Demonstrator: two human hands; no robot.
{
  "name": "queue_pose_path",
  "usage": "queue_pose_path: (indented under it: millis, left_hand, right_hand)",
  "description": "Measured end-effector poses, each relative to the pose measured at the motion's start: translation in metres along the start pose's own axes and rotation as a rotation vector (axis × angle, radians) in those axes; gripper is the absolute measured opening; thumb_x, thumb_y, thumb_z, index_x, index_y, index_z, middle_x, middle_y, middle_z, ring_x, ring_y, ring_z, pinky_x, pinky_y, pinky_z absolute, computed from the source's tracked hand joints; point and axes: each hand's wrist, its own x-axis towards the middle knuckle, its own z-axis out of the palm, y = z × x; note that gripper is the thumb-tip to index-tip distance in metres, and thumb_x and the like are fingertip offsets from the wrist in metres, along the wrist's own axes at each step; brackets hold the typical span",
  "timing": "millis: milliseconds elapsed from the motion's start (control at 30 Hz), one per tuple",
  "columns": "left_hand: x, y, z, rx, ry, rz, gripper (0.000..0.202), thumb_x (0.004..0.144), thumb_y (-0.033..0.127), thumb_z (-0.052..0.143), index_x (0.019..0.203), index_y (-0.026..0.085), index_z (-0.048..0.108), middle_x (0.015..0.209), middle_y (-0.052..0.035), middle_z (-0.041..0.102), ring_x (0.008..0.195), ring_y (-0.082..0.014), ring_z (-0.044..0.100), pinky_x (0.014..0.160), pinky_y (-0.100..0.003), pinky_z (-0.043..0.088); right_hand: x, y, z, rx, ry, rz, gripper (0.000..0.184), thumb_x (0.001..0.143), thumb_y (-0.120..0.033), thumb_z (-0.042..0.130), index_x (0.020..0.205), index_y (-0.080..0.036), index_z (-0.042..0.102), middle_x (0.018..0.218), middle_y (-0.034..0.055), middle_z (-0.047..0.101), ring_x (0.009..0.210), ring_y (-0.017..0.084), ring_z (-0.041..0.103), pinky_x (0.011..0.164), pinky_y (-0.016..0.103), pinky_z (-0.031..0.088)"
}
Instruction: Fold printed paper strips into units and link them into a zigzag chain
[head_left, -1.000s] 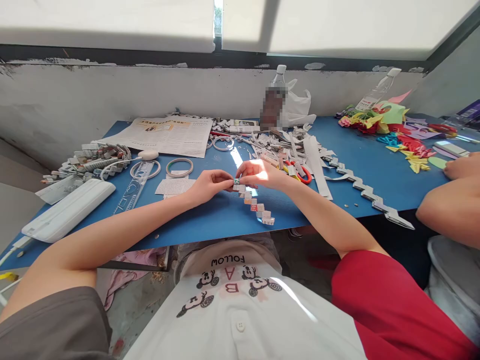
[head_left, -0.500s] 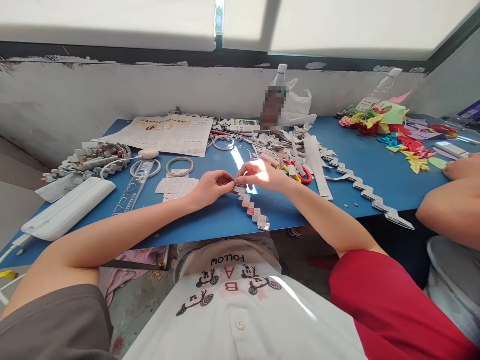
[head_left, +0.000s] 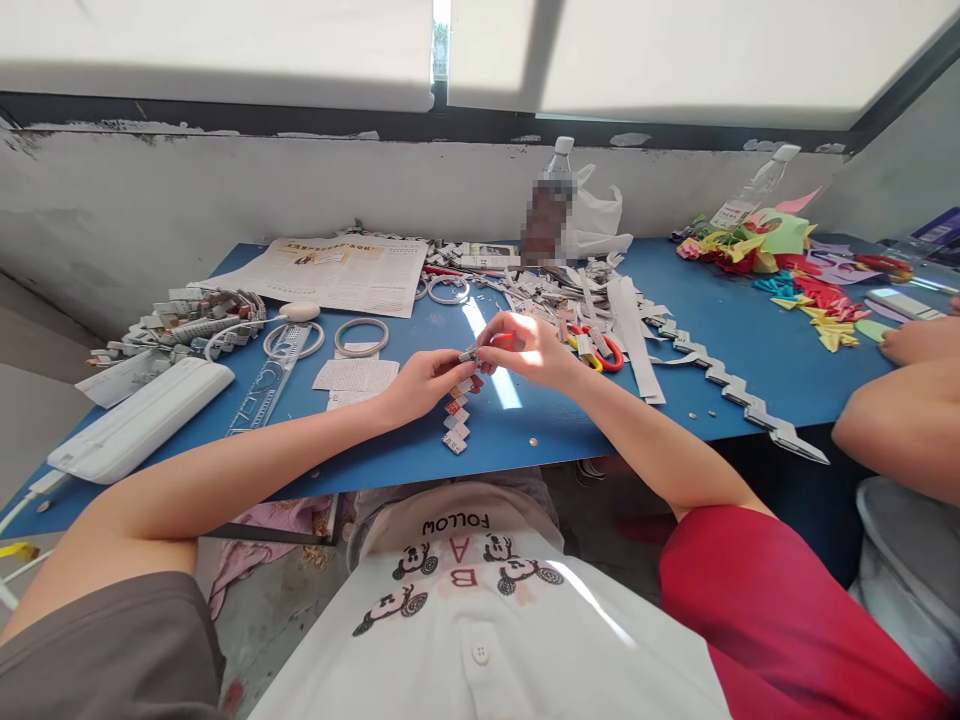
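Both of my hands pinch the top end of a short zigzag chain of folded paper [head_left: 457, 415] a little above the blue table [head_left: 525, 430]. My left hand [head_left: 424, 380] grips it from the left with closed fingers. My right hand [head_left: 525, 348] pinches the same end from the right, in a patch of sunlight. The chain hangs down and to the left from my fingers, its lower end near the table's front edge. A small round piece [head_left: 533, 440] lies on the table just right of the chain.
Red-handled scissors [head_left: 600, 345] and a heap of paper strips [head_left: 570, 290] lie behind my right hand, a long zigzag chain [head_left: 739, 390] to the right. A newspaper [head_left: 337, 270], tape rings [head_left: 360, 335], a ruler [head_left: 270, 375], a white case [head_left: 139, 415]. Another person's arm [head_left: 900, 420] at far right.
The chain has been lifted and swung: its free end, which trailed down-right toward the table edge, now hangs down-left under my left hand. Both hands rose slightly and stay closed on it.
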Motion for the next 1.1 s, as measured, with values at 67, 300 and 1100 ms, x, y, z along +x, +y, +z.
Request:
queue_pose_path:
  millis: [67,300,1100]
  left_hand:
    - [-0.002,0.001,0.001,0.060,-0.009,-0.014,0.039,0.086,0.053,0.054,0.093,0.016,0.066,0.076,-0.0044,0.071,0.060,-0.0137,0.062,0.054,-0.024,0.047]
    - [-0.006,0.009,0.002,0.231,-0.027,0.035,0.037,0.089,0.051,0.046,0.071,0.019,0.055,0.057,0.0013,0.059,0.053,-0.0120,0.059,0.048,-0.022,0.040]
    - [-0.004,0.008,0.003,0.047,0.022,0.033,0.035,0.087,0.049,0.052,0.076,0.018,0.064,0.058,-0.0002,0.063,0.050,-0.0134,0.060,0.051,-0.025,0.044]
  right_hand:
    - [0.000,-0.001,0.000,-0.021,-0.005,0.012,0.032,0.078,-0.045,0.070,0.090,-0.020,0.055,0.082,0.0020,0.063,0.069,0.014,0.062,0.058,0.029,0.053]
    - [-0.001,-0.010,-0.002,-0.160,-0.028,0.050,0.023,0.080,-0.040,0.067,0.083,-0.018,0.059,0.079,0.0022,0.062,0.065,0.013,0.056,0.056,0.026,0.047]
    - [0.002,-0.005,0.008,0.150,0.012,0.118,0.016,0.083,-0.031,0.062,0.083,-0.018,0.055,0.069,-0.0008,0.059,0.061,0.013,0.061,0.057,0.029,0.055]
